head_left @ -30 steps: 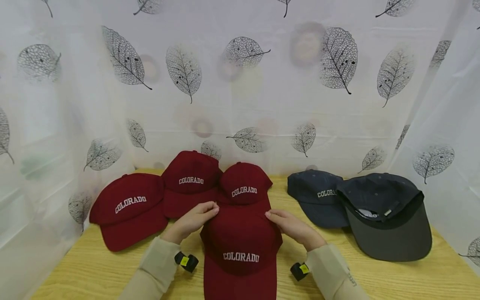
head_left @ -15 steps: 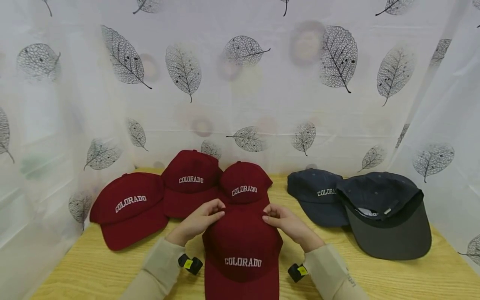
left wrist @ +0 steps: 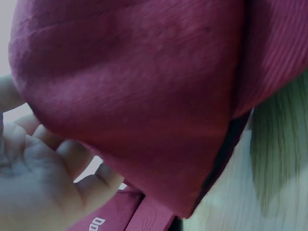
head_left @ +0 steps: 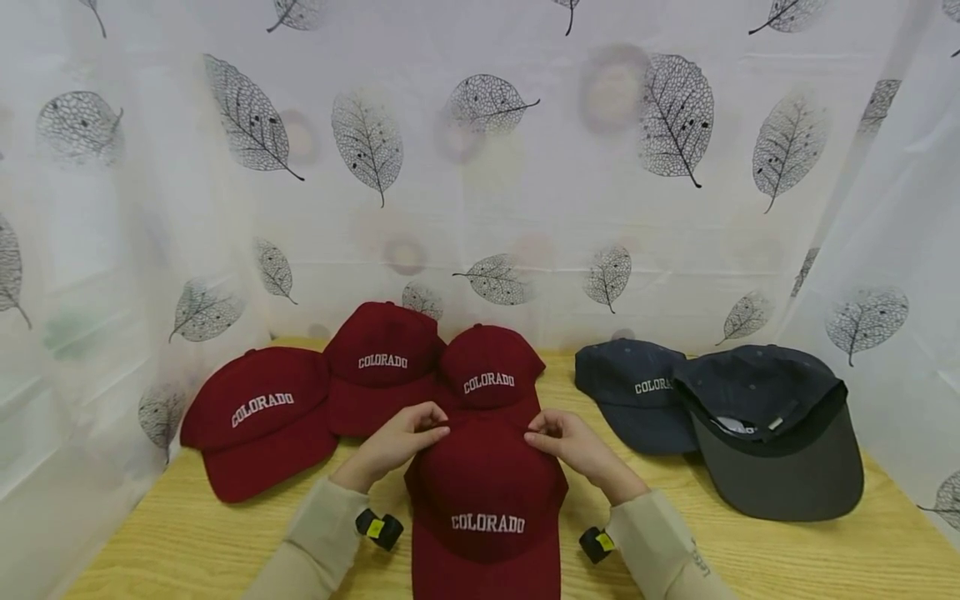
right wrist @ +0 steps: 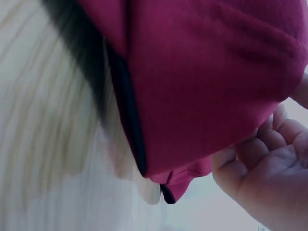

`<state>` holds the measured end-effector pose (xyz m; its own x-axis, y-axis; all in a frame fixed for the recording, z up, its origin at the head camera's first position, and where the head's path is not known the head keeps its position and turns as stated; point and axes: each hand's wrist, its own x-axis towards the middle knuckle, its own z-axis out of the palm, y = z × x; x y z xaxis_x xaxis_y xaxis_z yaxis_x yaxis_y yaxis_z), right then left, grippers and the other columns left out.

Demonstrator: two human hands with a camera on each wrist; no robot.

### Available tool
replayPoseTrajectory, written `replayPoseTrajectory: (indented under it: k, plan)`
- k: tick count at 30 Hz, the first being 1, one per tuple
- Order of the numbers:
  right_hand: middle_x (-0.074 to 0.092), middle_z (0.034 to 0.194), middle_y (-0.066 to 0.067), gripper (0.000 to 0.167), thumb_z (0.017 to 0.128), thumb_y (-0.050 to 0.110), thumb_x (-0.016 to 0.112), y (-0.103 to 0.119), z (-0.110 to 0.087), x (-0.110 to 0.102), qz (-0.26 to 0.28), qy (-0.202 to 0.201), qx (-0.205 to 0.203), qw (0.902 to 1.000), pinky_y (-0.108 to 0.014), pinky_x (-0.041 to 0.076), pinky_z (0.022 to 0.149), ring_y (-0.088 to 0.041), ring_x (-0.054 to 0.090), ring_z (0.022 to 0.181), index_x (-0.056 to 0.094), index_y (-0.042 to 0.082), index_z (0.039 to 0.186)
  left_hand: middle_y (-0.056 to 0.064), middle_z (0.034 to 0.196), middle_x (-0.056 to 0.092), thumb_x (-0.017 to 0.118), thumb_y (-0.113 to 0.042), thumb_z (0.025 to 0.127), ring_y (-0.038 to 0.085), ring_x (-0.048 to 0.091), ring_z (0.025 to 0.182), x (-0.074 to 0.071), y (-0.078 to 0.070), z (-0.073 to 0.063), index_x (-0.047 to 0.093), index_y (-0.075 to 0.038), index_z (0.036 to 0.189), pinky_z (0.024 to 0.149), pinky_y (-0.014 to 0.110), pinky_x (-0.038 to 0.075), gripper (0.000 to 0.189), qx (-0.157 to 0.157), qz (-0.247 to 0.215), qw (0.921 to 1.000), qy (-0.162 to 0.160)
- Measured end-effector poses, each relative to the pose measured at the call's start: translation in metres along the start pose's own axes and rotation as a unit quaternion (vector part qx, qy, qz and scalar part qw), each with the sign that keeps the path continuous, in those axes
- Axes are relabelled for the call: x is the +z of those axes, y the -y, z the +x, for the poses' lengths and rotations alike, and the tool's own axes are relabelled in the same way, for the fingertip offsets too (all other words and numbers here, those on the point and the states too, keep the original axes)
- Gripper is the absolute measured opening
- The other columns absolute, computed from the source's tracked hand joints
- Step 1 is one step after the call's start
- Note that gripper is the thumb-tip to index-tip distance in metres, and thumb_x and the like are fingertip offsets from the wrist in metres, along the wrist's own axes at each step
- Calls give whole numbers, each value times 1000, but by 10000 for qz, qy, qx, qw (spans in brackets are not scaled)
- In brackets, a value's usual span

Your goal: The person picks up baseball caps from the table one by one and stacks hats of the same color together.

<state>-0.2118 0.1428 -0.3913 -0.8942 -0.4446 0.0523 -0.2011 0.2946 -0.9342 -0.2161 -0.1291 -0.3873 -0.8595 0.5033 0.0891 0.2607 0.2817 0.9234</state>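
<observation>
A dark red baseball cap lettered COLORADO faces me at the front middle in the head view. My left hand pinches its upper back part on the left side, the thumb on the near side. On the opposite side my right hand grips the same cap in a matching way. In the left wrist view the fingers curl behind the edge of the cap. The right wrist view has the other fingers tucked behind the cap too. The crown hides most fingertips.
Red caps stand behind: one at the left, one at the middle left, and one directly behind the held cap. At the right, a navy cap adjoins an upturned navy cap. A leaf-print curtain backs the wooden table.
The front cap has shifted slightly right and down toward me. Both hands have moved inward along its back, their fingers now more bent. The other caps stay put.
</observation>
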Motion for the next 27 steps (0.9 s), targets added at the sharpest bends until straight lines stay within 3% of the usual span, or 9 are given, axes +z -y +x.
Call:
replayPoseTrajectory:
  k: [7, 13, 18, 25, 27]
  plan:
    - [53, 75, -2, 15, 87, 13, 57, -1, 0, 0, -311, -32, -94, 9995, -26, 40, 61, -14, 48, 67, 56, -2, 88, 2, 75, 50, 52, -13, 90, 16, 45, 69, -3, 2, -1, 53, 0, 92, 63, 28, 37, 14, -130, 117, 9998, 48]
    - [54, 77, -2, 9, 87, 11, 55, -3, 1, -1, -888, -412, -242, 9949, -28, 41, 61, -16, 48, 68, 58, 2, 86, 2, 77, 51, 52, -15, 90, 17, 47, 72, -3, 4, -1, 53, -1, 93, 65, 30, 38, 15, -202, 108, 9997, 69]
    - [56, 76, 1, 5, 87, 8, 56, -3, 2, 1, -1517, -761, -413, 9846, -27, 42, 60, -13, 51, 67, 58, 5, 84, 2, 78, 51, 52, -17, 90, 16, 47, 71, -5, 7, -2, 53, -1, 92, 65, 28, 38, 17, -148, 128, 9998, 89]
    - [57, 75, 3, 5, 83, 7, 61, 0, 1, 0, -2366, -984, -598, 9648, -26, 44, 60, -12, 55, 69, 58, 3, 84, 0, 78, 52, 51, -28, 90, 11, 47, 70, -8, 10, -4, 53, -4, 90, 63, 27, 38, 24, 438, 123, 9985, 296]
    - [58, 75, 3, 4, 81, 5, 62, 0, 2, -1, -2533, -1028, -638, 9598, -26, 45, 60, -12, 55, 68, 59, 4, 84, 1, 80, 53, 51, -26, 90, 12, 47, 72, -8, 9, -3, 52, -3, 91, 64, 27, 38, 22, 353, 142, 9987, 329]
